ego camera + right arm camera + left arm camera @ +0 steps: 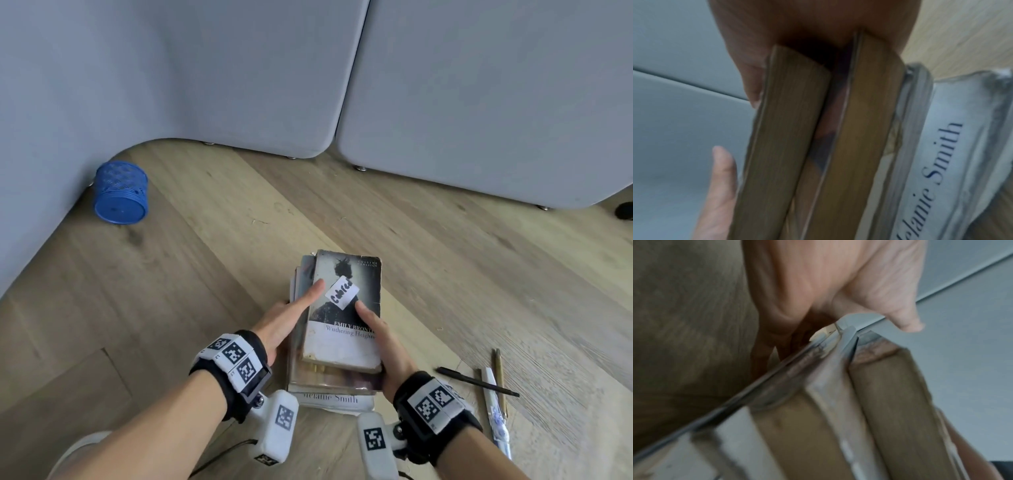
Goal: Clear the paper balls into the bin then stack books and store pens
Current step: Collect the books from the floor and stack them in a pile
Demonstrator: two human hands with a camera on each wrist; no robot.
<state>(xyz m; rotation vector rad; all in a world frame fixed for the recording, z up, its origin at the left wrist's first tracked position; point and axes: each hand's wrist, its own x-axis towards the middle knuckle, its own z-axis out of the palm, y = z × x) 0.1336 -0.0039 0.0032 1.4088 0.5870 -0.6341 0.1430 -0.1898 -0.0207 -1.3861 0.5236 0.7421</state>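
A stack of books (329, 377) lies on the wooden floor (205, 274), topped by a worn "Wuthering Heights" paperback (346, 308) with a white label. My left hand (291, 315) clasps the stack's left side, thumb flat on the cover. My right hand (383, 342) grips the near right corner, thumb on top. The left wrist view shows the left hand (818, 288) wrapped over the page edges (890, 402). In the right wrist view the right hand (797, 24) presses against the top two books (787, 129), above a white "Melanie Smith" book (941, 162). No paper balls or bin are in view.
A blue mesh pen holder (120, 193) lies on its side at the far left against a grey sofa (239, 85). To the right of the stack lie a black pen (476, 381), a white pen (495, 407) and a brownish pen (500, 377). A small black object (624, 210) sits at the right edge.
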